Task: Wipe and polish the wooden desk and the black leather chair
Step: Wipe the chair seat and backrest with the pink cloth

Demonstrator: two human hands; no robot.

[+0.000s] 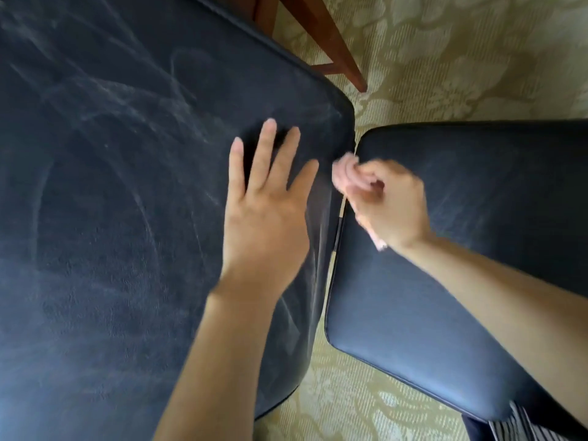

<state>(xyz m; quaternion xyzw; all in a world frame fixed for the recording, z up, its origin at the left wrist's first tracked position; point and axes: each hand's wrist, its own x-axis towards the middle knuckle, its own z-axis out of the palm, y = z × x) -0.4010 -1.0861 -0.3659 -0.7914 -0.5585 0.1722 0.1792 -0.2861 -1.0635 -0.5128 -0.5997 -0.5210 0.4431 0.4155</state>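
Fingers (366,183) bunch pink cloth (345,175).

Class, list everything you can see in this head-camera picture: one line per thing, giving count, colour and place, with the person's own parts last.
Leather chair panel: one, black with pale smears, fills the left side.
Leather chair panel: one, black, right side, separated from the first by a narrow gap.
Cloth: one, pink, bunched in the right hand at the gap between the panels.
Wooden leg: one, reddish brown, top centre, standing on the carpet.
Carpet: one, beige with a pale floral pattern, under everything.
Striped fabric: one piece, black and white, bottom right corner.
Left hand: open, flat on the left panel.
Right hand: closed on the cloth.
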